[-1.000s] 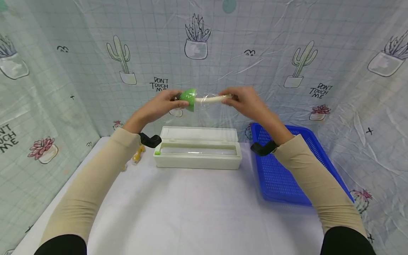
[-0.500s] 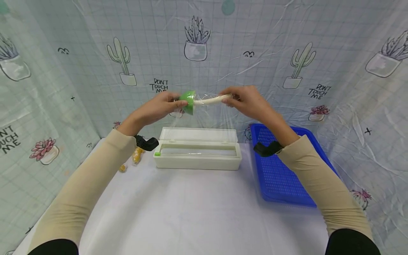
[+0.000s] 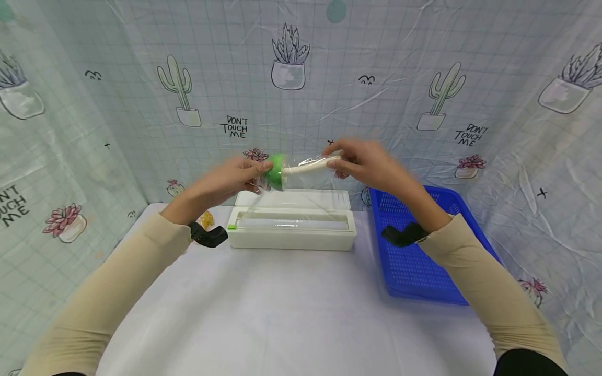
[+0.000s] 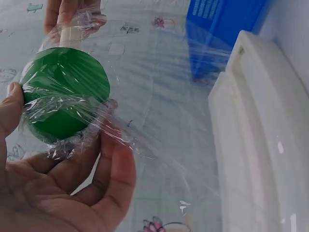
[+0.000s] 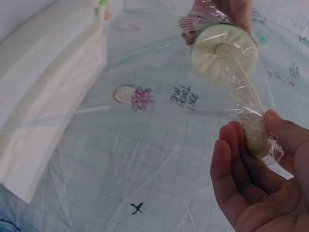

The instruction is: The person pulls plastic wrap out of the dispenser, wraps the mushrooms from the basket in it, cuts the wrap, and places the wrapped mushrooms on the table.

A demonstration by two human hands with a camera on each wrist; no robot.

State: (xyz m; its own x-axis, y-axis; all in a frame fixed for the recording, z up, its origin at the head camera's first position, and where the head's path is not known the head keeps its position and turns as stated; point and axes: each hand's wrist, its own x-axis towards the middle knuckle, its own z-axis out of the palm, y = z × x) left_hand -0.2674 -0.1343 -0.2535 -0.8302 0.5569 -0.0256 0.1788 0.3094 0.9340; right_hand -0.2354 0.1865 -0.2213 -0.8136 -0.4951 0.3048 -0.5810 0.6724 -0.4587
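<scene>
A toy-like mushroom with a green cap (image 3: pixel 276 175) and a long cream stem (image 3: pixel 308 167) is held up in the air, clear film wrapped over it. My left hand (image 3: pixel 228 180) grips the cap, its thumb (image 4: pixel 11 104) at the rim and its fingers behind in the crumpled film. At the stem's far end, my right hand (image 3: pixel 364 163) pinches stem and film between thumb and fingers. The pale ribbed underside (image 5: pixel 224 53) of the cap shows in the right wrist view. A sheet of cling film (image 4: pixel 164 159) stretches from the mushroom towards the white cling film dispenser (image 3: pixel 291 240), whose lid stands raised.
A blue plastic basket (image 3: pixel 414 271) stands to the right of the dispenser, partly behind my right forearm. Small yellow wrapped items (image 3: pixel 206 219) lie left of the dispenser, partly hidden by my left wrist. A patterned plastic curtain (image 3: pixel 301 109) rises behind the white table (image 3: pixel 291 308).
Both hands have come lower with the mushroom, the left more than the right, so the stem slants. My left hand has shifted its hold, and its thumb now lies higher on the cap.
</scene>
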